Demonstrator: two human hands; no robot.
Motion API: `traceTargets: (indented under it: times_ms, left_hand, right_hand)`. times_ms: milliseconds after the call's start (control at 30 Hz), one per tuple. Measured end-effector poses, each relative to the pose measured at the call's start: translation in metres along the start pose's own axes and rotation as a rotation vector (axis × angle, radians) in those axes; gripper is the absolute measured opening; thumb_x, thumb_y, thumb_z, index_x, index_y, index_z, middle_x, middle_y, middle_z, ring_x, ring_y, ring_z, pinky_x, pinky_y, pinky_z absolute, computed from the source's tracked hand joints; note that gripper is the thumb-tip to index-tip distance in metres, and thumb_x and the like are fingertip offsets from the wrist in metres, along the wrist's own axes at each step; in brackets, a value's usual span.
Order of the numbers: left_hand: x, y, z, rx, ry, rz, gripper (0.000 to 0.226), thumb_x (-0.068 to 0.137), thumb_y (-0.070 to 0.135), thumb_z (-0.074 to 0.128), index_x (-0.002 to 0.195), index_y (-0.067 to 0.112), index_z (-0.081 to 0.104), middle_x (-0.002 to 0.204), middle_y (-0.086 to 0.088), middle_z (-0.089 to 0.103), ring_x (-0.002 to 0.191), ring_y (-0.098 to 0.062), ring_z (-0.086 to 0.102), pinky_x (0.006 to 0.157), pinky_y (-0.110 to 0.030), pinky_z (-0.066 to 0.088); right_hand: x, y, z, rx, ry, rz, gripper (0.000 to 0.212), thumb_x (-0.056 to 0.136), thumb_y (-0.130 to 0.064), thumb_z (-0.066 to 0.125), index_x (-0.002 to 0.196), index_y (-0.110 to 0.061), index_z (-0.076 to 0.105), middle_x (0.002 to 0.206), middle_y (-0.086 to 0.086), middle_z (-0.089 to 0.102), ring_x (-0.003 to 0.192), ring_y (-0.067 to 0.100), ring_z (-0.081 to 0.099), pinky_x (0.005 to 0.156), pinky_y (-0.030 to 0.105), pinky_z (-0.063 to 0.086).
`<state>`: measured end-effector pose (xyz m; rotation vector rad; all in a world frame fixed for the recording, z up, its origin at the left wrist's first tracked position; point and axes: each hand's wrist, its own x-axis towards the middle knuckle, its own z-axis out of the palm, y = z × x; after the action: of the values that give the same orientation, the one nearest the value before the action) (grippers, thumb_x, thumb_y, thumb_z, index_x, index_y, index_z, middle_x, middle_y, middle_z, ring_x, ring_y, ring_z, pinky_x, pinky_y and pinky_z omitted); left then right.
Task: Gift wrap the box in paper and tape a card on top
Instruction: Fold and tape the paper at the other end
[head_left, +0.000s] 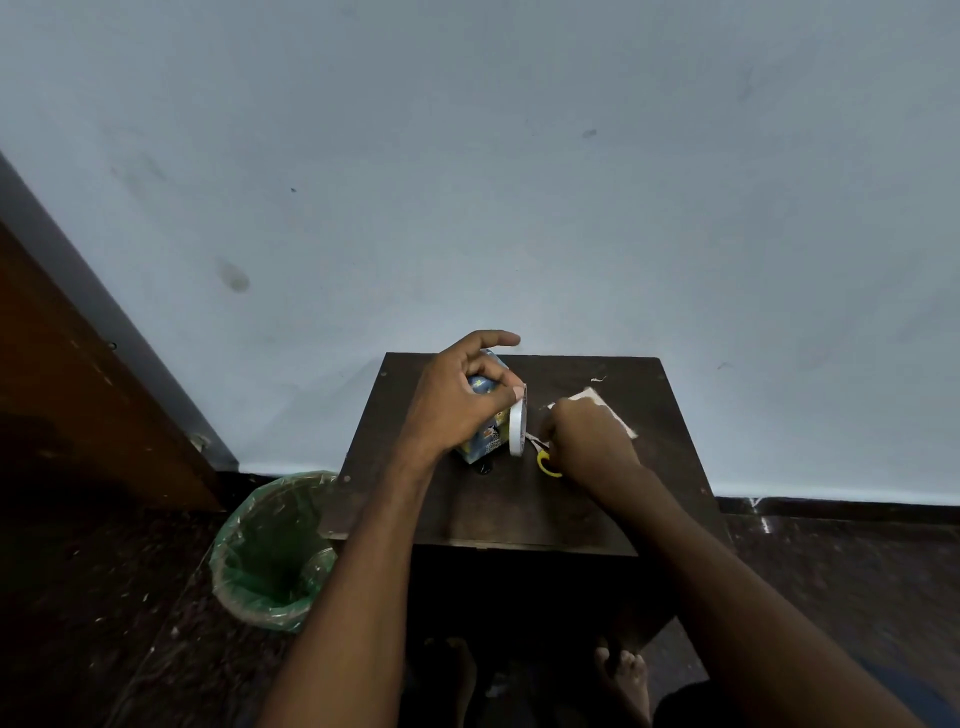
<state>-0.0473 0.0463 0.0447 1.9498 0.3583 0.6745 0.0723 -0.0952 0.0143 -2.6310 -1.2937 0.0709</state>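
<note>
Head view: wrapped box (485, 434) sitting toward the back of the dark surface (498, 509), already covered in blue patterned paper. Left hand (462, 400) curling over the box from above and pinching the white tape roll (518, 428) against its right side, index finger sticking out straight. Right hand (587, 441) closing around yellow-handled scissors (545, 460), blades pointing at the tape — apparently cutting a strip, though the blades are mostly hidden. Pale card (605, 408) lying flat just behind the right hand, partly covered by it. Green-lined bin (275, 551) standing on the floor to the left.

Judging the handling: box looking small and light, likely sliding under a push, so pressing down from the top while taping. Paper probably thin and slick, tearing at corners — gripping across flat faces. Card stiff but thin, best lifted by an edge.
</note>
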Motion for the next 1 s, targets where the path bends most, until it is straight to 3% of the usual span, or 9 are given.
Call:
traceTargets:
  times_ms: [67, 167, 233, 300, 367, 433, 633, 700, 1000]
  left_hand:
    - [0.0, -0.001, -0.001, -0.017, -0.01, -0.004, 0.049, 0.087, 0.01, 0.082, 0.13, 0.026, 0.066, 0.089, 0.001, 0.082, 0.1, -0.015, 0.076, 0.108, -0.05, 0.053]
    - [-0.001, 0.001, -0.001, -0.048, -0.024, -0.012, 0.05, 0.086, 0.01, 0.083, 0.131, 0.022, 0.064, 0.092, 0.0, 0.082, 0.102, -0.018, 0.076, 0.11, -0.05, 0.053]
    - [-0.002, 0.002, -0.002, -0.069, -0.037, -0.018, 0.052, 0.086, 0.008, 0.084, 0.132, 0.021, 0.063, 0.093, -0.001, 0.082, 0.102, -0.019, 0.077, 0.11, -0.05, 0.053]
    - [-0.003, 0.003, -0.003, -0.072, -0.039, -0.026, 0.053, 0.085, 0.008, 0.084, 0.132, 0.021, 0.063, 0.093, -0.001, 0.082, 0.101, -0.019, 0.077, 0.111, -0.05, 0.052]
    - [-0.003, 0.003, -0.001, -0.065, -0.007, -0.045, 0.052, 0.085, 0.008, 0.085, 0.13, 0.022, 0.064, 0.091, -0.001, 0.082, 0.1, -0.018, 0.077, 0.11, -0.051, 0.052]
    - [-0.002, 0.004, 0.0, -0.061, 0.039, -0.067, 0.051, 0.085, 0.01, 0.085, 0.129, 0.024, 0.065, 0.089, 0.001, 0.082, 0.098, -0.017, 0.077, 0.108, -0.051, 0.054]
    - [-0.001, 0.01, 0.004, -0.009, 0.11, -0.084, 0.05, 0.085, 0.01, 0.087, 0.129, 0.022, 0.065, 0.084, 0.007, 0.081, 0.095, -0.008, 0.076, 0.107, -0.042, 0.055]
    - [0.0, 0.01, 0.004, 0.016, 0.123, -0.081, 0.049, 0.085, 0.01, 0.086, 0.128, 0.021, 0.066, 0.083, 0.009, 0.081, 0.094, -0.005, 0.076, 0.105, -0.039, 0.056]
    - [0.002, 0.007, 0.005, 0.06, 0.153, -0.106, 0.048, 0.09, 0.007, 0.079, 0.131, 0.025, 0.061, 0.097, 0.016, 0.081, 0.102, 0.003, 0.072, 0.101, -0.028, 0.056]
  right_hand:
    - [0.001, -0.001, -0.003, 0.215, 0.142, 0.055, 0.011, 0.08, -0.014, 0.067, 0.089, -0.017, 0.072, 0.086, 0.002, 0.069, 0.085, 0.026, 0.066, 0.063, 0.03, 0.048]
    - [0.002, -0.006, -0.014, 0.693, 0.193, 0.047, 0.028, 0.078, -0.026, 0.081, 0.106, -0.027, 0.077, 0.093, -0.008, 0.075, 0.087, 0.006, 0.068, 0.076, 0.028, 0.053]
    - [-0.001, -0.01, -0.02, 0.777, 0.186, -0.059, 0.032, 0.08, -0.024, 0.08, 0.112, -0.029, 0.078, 0.091, -0.01, 0.075, 0.077, -0.002, 0.066, 0.069, 0.021, 0.048]
    - [-0.003, -0.014, -0.02, 0.786, 0.218, -0.103, 0.022, 0.084, -0.014, 0.076, 0.102, -0.025, 0.082, 0.074, -0.015, 0.073, 0.06, -0.004, 0.061, 0.06, 0.014, 0.041]
    - [-0.003, -0.015, -0.018, 0.824, 0.276, -0.04, 0.017, 0.085, -0.009, 0.075, 0.09, -0.022, 0.084, 0.064, -0.017, 0.071, 0.057, 0.0, 0.064, 0.057, 0.021, 0.048]
    - [-0.001, -0.015, -0.015, 0.813, 0.337, -0.004, 0.017, 0.083, -0.007, 0.074, 0.082, -0.02, 0.084, 0.064, -0.013, 0.071, 0.058, 0.004, 0.066, 0.057, 0.026, 0.052]
    - [0.001, -0.012, -0.011, 0.506, 0.578, -0.111, 0.017, 0.076, 0.001, 0.075, 0.075, -0.015, 0.076, 0.07, -0.005, 0.07, 0.063, 0.012, 0.06, 0.058, 0.019, 0.039]
    - [0.0, -0.013, -0.008, 0.428, 0.641, -0.146, 0.019, 0.074, 0.006, 0.072, 0.072, -0.012, 0.07, 0.071, -0.002, 0.066, 0.062, 0.019, 0.059, 0.055, 0.031, 0.044]
    - [-0.003, -0.019, -0.006, 0.304, 0.717, -0.257, 0.017, 0.078, 0.007, 0.065, 0.075, -0.009, 0.063, 0.08, 0.002, 0.063, 0.059, 0.027, 0.057, 0.045, 0.036, 0.042]
